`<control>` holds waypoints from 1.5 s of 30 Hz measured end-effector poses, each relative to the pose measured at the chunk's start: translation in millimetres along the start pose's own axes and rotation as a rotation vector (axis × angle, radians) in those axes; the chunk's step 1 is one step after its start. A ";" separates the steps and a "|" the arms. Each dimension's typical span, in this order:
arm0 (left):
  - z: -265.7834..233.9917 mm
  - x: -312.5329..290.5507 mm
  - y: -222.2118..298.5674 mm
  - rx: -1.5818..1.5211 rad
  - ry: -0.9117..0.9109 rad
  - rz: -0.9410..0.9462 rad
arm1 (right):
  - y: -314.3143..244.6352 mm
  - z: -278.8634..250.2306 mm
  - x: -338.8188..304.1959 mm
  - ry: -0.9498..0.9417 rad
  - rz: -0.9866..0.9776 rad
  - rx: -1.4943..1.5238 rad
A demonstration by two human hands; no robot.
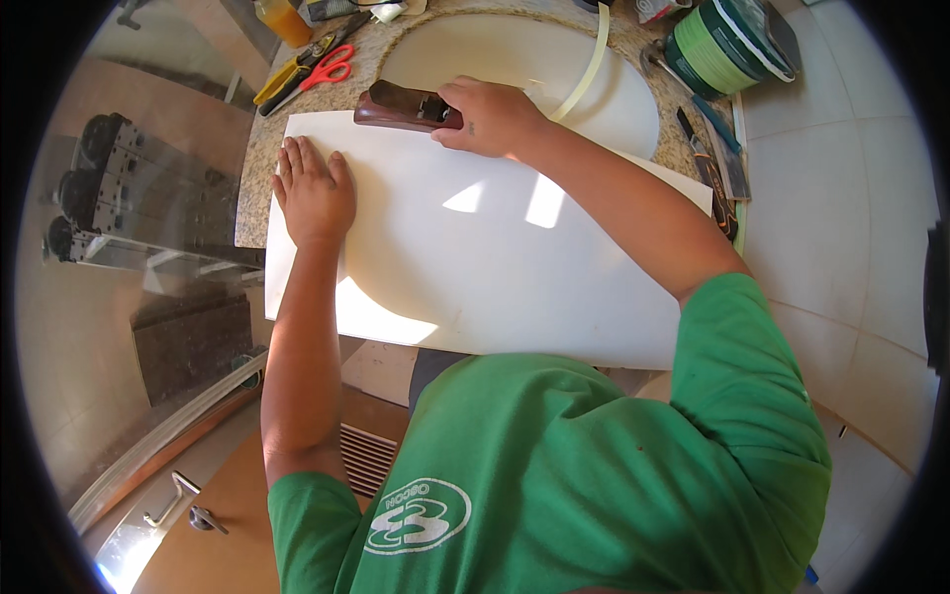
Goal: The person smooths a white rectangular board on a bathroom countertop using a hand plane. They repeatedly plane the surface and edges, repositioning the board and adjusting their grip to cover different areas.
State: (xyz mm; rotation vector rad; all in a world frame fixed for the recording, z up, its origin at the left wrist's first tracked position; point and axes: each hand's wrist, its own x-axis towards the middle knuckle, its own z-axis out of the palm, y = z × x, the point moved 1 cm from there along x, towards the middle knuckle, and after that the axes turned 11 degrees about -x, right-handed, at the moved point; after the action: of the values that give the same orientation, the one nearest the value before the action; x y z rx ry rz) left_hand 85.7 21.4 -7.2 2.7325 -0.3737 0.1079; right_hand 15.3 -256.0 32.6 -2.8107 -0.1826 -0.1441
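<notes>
A large white board (475, 272) lies across the counter and sink, close in front of my body. Along its far edge, left of the middle, rests a dark reddish-brown hand plane (396, 107). My right hand (493, 117) is wrapped round the right end of that plane, and the forearm reaches over the board. Flat on the board's far left corner lies my left hand (317, 195), fingers stretched out and holding nothing. The plane's underside is hidden from this view.
Beyond the board is an oval sink (445, 40) in a speckled stone counter (255, 188). A pale curved strip (591, 74) hangs over it. Red-handled scissors (332, 67) and an orange bottle (285, 20) stand far left; a green bucket (717, 49) and several hand tools (705, 163) lie right.
</notes>
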 end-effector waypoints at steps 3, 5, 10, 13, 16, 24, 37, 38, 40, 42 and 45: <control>0.1 0.1 -0.5 0.006 0.001 0.005 | 8.8 -5.4 -14.2 -0.024 0.015 -0.020; 0.1 0.3 -1.0 0.016 0.005 0.014 | 14.4 -9.8 -24.1 -0.023 0.023 -0.021; 0.0 0.4 -1.7 0.000 0.001 0.018 | 25.9 -18.3 -44.6 -0.028 0.048 -0.015; -0.2 0.6 -1.8 -0.001 -0.005 0.011 | 35.1 -21.6 -54.7 -0.066 0.090 -0.028; 0.1 0.5 -2.0 0.002 -0.004 0.015 | 45.5 -26.0 -67.6 -0.060 0.102 -0.029; 1.2 1.1 -4.7 0.003 -0.010 0.032 | 72.7 -51.2 -111.0 -0.115 0.191 -0.021; 0.9 2.6 -7.9 0.005 -0.030 0.035 | 109.4 -72.0 -167.4 -0.088 0.223 -0.088; 1.2 2.8 -8.5 0.006 -0.031 0.036 | 113.9 -74.4 -173.4 -0.087 0.229 -0.103; 1.9 3.5 -9.7 0.012 -0.025 0.040 | 124.1 -78.7 -185.8 -0.072 0.231 -0.107; 2.8 4.2 -11.0 0.014 -0.035 0.037 | 134.8 -81.2 -195.4 -0.074 0.257 -0.091; 3.7 5.0 -12.7 0.024 -0.038 0.034 | 144.9 -85.0 -207.4 -0.053 0.200 -0.074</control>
State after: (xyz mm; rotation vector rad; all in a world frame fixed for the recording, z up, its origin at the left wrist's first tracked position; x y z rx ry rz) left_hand 94.1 30.1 -14.5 2.7557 -0.4321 0.0700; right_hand -175.5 -442.3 43.3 -2.8872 0.0946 -0.0299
